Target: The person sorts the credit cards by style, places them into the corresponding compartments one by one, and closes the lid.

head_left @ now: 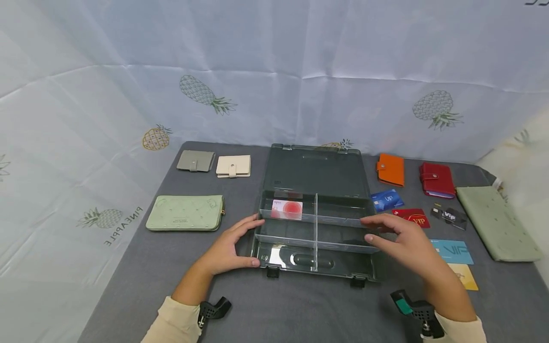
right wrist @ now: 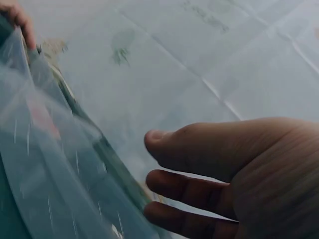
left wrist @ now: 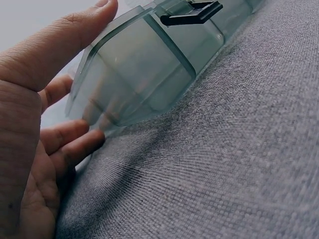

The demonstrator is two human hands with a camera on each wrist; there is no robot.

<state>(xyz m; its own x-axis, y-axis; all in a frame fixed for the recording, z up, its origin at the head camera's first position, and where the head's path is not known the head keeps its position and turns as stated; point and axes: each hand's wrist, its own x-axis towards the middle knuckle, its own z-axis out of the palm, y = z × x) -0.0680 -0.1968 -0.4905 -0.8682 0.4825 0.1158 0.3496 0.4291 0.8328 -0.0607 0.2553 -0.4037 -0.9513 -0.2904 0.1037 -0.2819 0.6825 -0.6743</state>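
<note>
A dark translucent divider box [head_left: 316, 244] lies with its lid [head_left: 316, 171] folded back on the table. Clear partitions split it into several compartments, and a white card with a red circle [head_left: 287, 209] stands in the upper left one. My left hand [head_left: 233, 245] touches the box's left side, thumb at the near corner and fingers spread along the wall. In the left wrist view, those fingertips [left wrist: 79, 127] meet the clear wall close to a black latch [left wrist: 192, 14]. Over the right edge reaches my right hand [head_left: 407, 243], fingers relaxed and holding nothing.
Right of the box lie several cards, including a blue card [head_left: 387, 200] and a red card [head_left: 411, 217], near an orange card holder [head_left: 391, 170], a red one [head_left: 437, 179] and a green pouch [head_left: 497, 224]. Leftward are grey [head_left: 196, 161] and cream [head_left: 233, 166] holders and a green wallet [head_left: 185, 213].
</note>
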